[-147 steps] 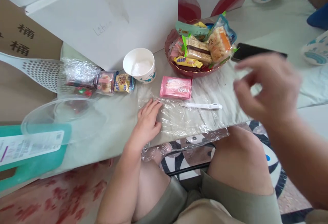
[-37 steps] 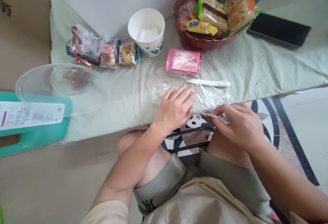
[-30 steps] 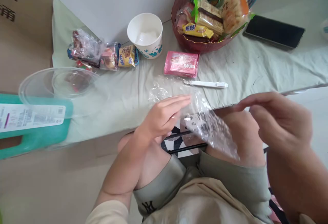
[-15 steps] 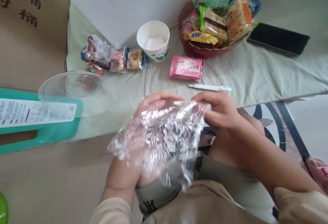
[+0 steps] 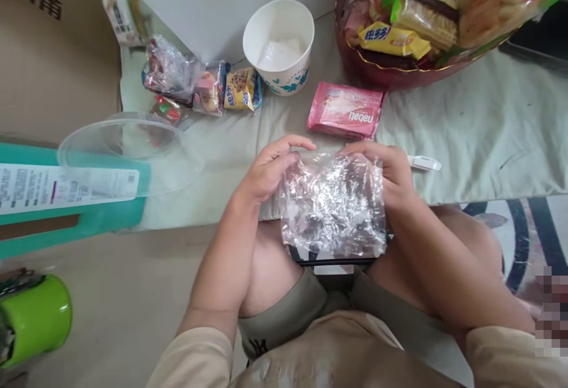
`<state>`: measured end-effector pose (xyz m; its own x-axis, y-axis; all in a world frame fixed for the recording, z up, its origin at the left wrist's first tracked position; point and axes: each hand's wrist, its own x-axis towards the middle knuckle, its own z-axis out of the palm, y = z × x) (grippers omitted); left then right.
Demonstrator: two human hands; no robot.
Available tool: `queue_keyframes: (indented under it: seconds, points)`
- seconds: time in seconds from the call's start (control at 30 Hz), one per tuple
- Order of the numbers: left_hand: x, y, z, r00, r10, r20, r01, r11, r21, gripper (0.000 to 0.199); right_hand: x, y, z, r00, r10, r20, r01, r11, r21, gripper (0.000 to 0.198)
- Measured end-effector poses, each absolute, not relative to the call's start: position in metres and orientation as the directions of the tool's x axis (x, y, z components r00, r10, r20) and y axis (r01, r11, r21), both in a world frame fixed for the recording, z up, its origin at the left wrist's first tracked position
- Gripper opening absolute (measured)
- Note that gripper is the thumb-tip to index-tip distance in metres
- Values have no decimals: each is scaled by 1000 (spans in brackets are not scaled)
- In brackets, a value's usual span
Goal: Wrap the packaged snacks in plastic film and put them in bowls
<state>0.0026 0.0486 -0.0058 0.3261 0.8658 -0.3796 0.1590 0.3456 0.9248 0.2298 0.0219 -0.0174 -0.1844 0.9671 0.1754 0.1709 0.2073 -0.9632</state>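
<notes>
A crinkled, clear, roughly rectangular piece of plastic film point(image 5: 335, 210) hangs between both hands, just off the near edge of the bench covered in pale green cloth point(image 5: 479, 139). The left hand point(image 5: 284, 157) is closed on its upper corner at 10 o'clock, index finger reaching past the edge; the right hand point(image 5: 375, 163) grips the upper corner at 2 o'clock, its fingers partly masked by the glossy plastic. Whether the film is one layer or a bag, I cannot tell.

To handle it well, I would pinch both corners at matching heights and draw gently outward, since thin film like this probably clings and folds onto itself. Light, even tension should smooth the wrinkles without tearing it. Keeping the right knuckles clear of the slim white plastic tool point(image 5: 425, 163), at 2 o'clock beyond that hand, seems wise, as its far end is hidden. The flat, shiny pink wrapped pack point(image 5: 346, 110) lies at 12 o'clock, apart from the fingertips.

The left forearm point(image 5: 222, 264) rises from 7 o'clock, the right forearm point(image 5: 452, 264) from 5 o'clock, converging with elbows bent and palms turned roughly inward
</notes>
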Motion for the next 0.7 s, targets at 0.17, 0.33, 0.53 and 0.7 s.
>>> queue_keyframes:
  seconds: [0.17, 0.33, 0.53, 0.7]
  points:
    - [-1, 52, -7, 388, 856, -340, 184, 290, 939, 34, 232, 18, -12, -103, 994, 45, 190, 64, -980, 19]
    - [4, 57, -5, 275, 898, -344, 70, 338, 939, 34, 231, 15, -25, -93, 985, 148, 165, 162, -973, 21]
    - [7, 56, -4, 162, 898, -409, 65, 403, 913, 17, 234, 15, -29, -112, 977, 182, 80, 191, -978, 30]
    - [3, 56, -6, 250, 894, -371, -17, 387, 922, 25, 234, 20, -28, -105, 936, 337, 150, 350, -925, 33]
